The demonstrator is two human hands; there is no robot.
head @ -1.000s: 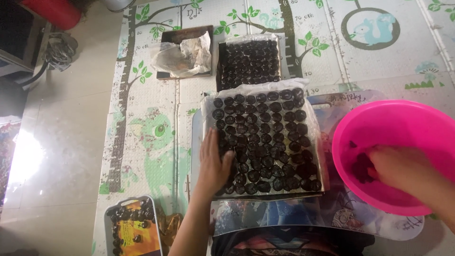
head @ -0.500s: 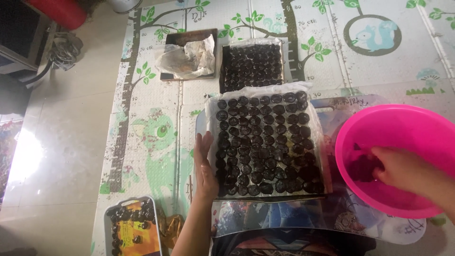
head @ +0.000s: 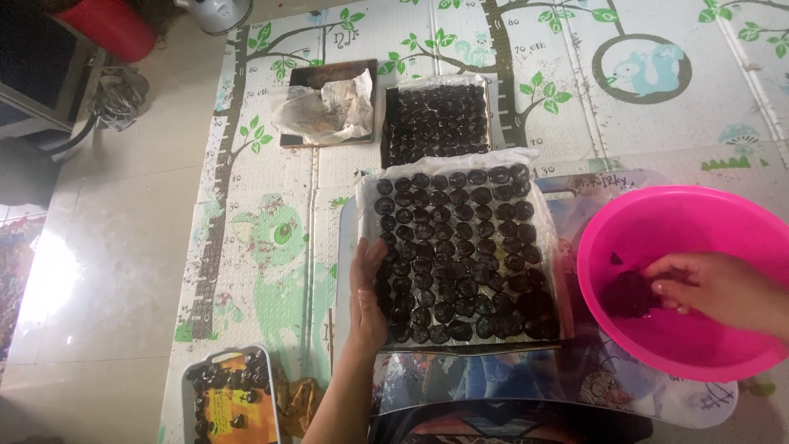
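A tray lined with white paper (head: 367,191) holds several rows of dark round balls (head: 460,255). My left hand (head: 367,288) rests flat on the tray's left edge, fingers together, touching the outer balls. My right hand (head: 713,286) reaches into a bright pink bowl (head: 625,222) at the right, its fingertips pinching a lump of dark dough (head: 629,293) at the bowl's bottom.
A second filled tray (head: 436,122) lies farther back, beside a tray with crumpled paper (head: 325,111). A small tray with a few dark balls (head: 226,395) sits at the near left. All rest on a patterned play mat (head: 271,247); a shiny tiled floor (head: 99,263) lies left.
My left hand slid from on top of the balls to the tray's left edge. My right hand shifted slightly inside the pink bowl, staying on the dough.
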